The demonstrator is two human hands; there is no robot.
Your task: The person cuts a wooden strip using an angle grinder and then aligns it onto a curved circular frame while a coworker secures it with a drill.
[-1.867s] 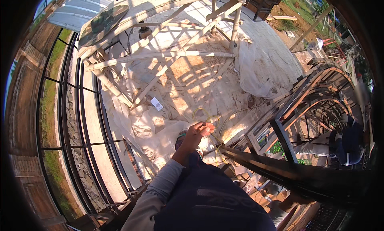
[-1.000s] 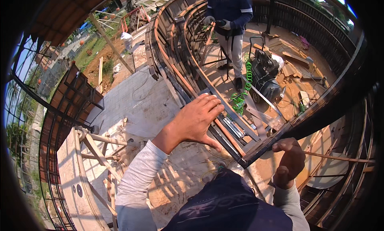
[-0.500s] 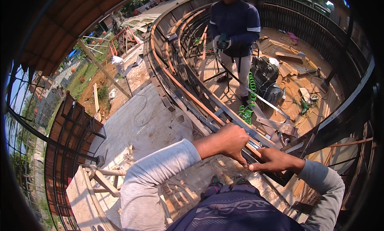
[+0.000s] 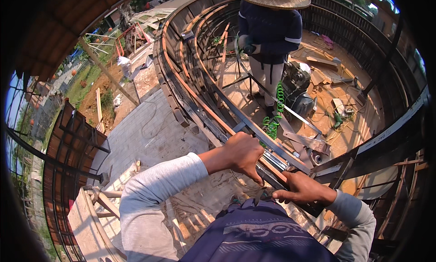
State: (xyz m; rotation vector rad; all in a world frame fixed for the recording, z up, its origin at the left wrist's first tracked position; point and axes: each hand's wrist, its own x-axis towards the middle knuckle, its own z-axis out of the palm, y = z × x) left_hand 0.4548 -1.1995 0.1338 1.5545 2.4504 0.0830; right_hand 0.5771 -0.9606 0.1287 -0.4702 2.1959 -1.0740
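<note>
A long, thin reddish-brown wooden strip (image 4: 203, 105) bends along the curved dark metal frame (image 4: 247, 128) and runs down to my hands. My left hand (image 4: 241, 154) is closed over it, back of the hand up and thumb pointing down the near side. Just to the right, my right hand (image 4: 305, 188) wraps over the strip's near end, its thumb reaching toward the left one. A short stretch of strip and dark frame shows between them. Most of the fingertips are hidden behind the frame.
Beyond the frame stands a person (image 4: 271, 35) in a wide straw hat, holding a dark tool. A green coiled hose (image 4: 278, 105) hangs by a compressor (image 4: 299, 91). A handsaw (image 4: 304, 141) lies close to the frame. Wooden framing (image 4: 91, 221) stands at lower left.
The whole view has shifted, so the scene sits further left. My thumbs are slightly farther apart. The other person's straw hat has come into view. Both hands stay on the strip.
</note>
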